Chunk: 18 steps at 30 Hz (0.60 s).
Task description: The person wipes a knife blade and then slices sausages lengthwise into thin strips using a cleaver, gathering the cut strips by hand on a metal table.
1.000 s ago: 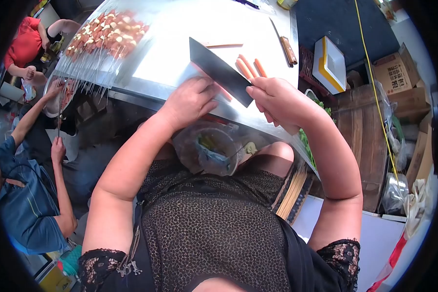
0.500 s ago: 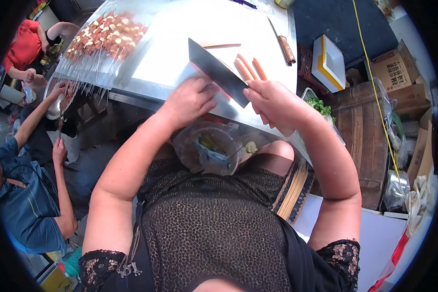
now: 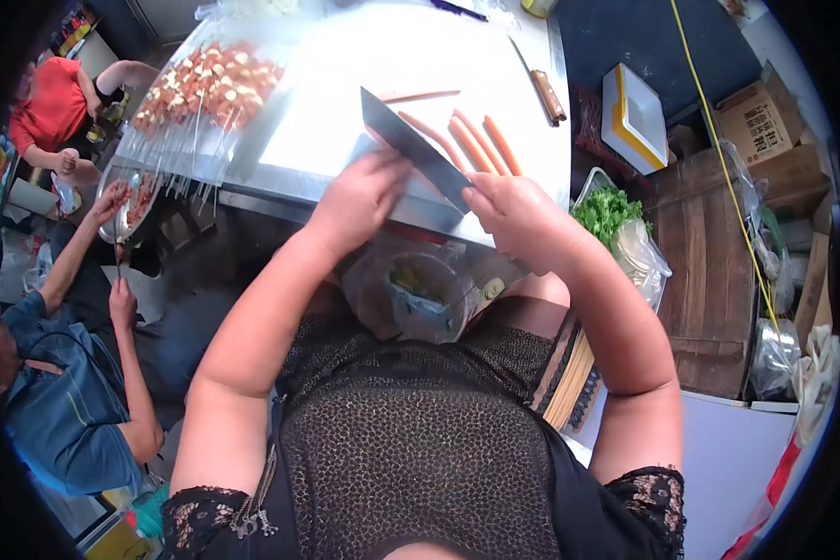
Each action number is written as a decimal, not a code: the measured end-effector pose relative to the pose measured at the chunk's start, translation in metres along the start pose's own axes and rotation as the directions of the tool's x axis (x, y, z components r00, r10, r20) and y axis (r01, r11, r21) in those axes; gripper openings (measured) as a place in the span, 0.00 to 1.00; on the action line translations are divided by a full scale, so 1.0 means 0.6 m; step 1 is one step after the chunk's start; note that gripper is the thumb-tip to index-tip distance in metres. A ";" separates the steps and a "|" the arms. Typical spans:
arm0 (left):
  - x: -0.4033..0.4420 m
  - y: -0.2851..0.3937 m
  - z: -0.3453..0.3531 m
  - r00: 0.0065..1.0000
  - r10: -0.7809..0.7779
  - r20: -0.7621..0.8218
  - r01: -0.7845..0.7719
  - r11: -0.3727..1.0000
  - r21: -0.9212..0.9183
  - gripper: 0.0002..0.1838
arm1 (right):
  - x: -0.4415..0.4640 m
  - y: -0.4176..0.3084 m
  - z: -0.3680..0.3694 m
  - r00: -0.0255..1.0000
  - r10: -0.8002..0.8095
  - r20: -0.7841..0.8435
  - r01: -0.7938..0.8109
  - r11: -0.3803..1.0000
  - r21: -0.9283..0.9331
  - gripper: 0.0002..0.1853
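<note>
In my right hand (image 3: 513,210) is a cleaver (image 3: 425,159), its wide blade slanting up and left over the near edge of the pale table. My left hand (image 3: 359,198) is curled close to the left side of the blade, fingertips blurred; whatever they press on is hidden. Beyond the blade lie several long orange-red sausages (image 3: 499,142), with a thinner reddish strip (image 3: 422,95) farther back. A smaller knife (image 3: 543,91) with a wooden handle rests at the table's right edge. Under the near edge, a plastic-lined bucket (image 3: 453,280) with greenish scraps stands between my knees.
Skewers (image 3: 210,89) of red and white pieces cover the table's left end. Leafy greens (image 3: 611,215) sit right of the table, by a wooden board (image 3: 705,271). Thin sticks (image 3: 567,387) lie beside my right thigh. A person in blue (image 3: 75,392) handles skewers at left, near another in red.
The cleaver's raised end has tipped slightly lower, and my left hand has shifted a little toward me. Another sausage shows beside the blade. The view has shifted slightly.
</note>
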<state>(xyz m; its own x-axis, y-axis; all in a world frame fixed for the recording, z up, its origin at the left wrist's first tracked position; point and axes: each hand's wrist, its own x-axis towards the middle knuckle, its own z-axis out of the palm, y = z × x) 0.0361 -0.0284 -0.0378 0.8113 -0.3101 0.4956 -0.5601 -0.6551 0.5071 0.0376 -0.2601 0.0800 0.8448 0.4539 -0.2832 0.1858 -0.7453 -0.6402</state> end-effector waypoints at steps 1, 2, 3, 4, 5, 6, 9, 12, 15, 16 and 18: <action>-0.001 -0.003 0.003 1.000 0.016 -0.009 -0.015 1.000 0.014 0.18 | 0.001 0.010 0.001 0.999 0.053 0.005 -0.053 0.991 0.121 0.14; 0.002 -0.010 0.006 0.970 -0.198 -0.137 0.153 0.946 -0.286 0.21 | -0.002 0.021 0.004 0.997 0.079 -0.023 -0.070 0.960 0.270 0.14; 0.008 -0.016 0.008 0.886 -0.424 -0.188 0.249 0.777 -0.578 0.23 | -0.006 0.035 0.010 0.993 0.106 -0.043 -0.079 0.907 0.414 0.14; 0.019 -0.013 0.005 0.869 -0.469 -0.155 0.239 0.674 -0.699 0.28 | -0.009 0.048 0.017 0.994 0.093 -0.048 -0.051 0.832 0.552 0.13; 0.026 -0.003 0.006 0.871 -0.462 -0.168 0.229 0.683 -0.693 0.28 | -0.014 0.056 0.026 0.995 0.080 -0.056 -0.036 0.834 0.550 0.13; 0.033 0.019 0.005 0.809 -0.588 0.029 0.329 0.411 -0.850 0.29 | -0.019 0.059 0.036 0.994 0.096 -0.059 -0.024 0.693 0.720 0.12; 0.051 0.025 0.020 0.707 -0.549 0.446 0.430 -0.167 -0.887 0.22 | -0.028 0.075 0.065 0.990 0.135 -0.026 -0.023 0.345 0.938 0.12; 0.050 0.021 0.043 0.727 -0.496 0.474 0.475 -0.135 -0.870 0.17 | -0.042 0.101 0.082 0.993 0.115 -0.004 -0.028 0.277 0.960 0.13; 0.054 0.029 0.040 0.634 -0.589 0.501 0.556 -0.103 -0.825 0.17 | -0.040 0.121 0.088 0.985 0.155 0.080 -0.110 0.199 0.974 0.15; 0.054 0.029 0.035 0.650 -0.577 0.494 0.560 -0.075 -0.825 0.17 | -0.040 0.123 0.088 0.990 0.123 0.073 -0.095 0.190 0.977 0.16; 0.063 0.032 0.023 0.692 -0.526 0.495 0.549 -0.062 -0.834 0.17 | -0.037 0.129 0.083 0.992 0.077 0.096 -0.106 0.138 0.985 0.17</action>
<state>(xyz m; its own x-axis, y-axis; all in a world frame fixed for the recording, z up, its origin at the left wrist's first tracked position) 0.0583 -0.0624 -0.0192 0.9387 -0.2106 -0.2730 0.3407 0.4449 0.8282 0.0082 -0.3038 0.0012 0.8043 0.4400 -0.3993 -0.5583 0.3295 -0.7614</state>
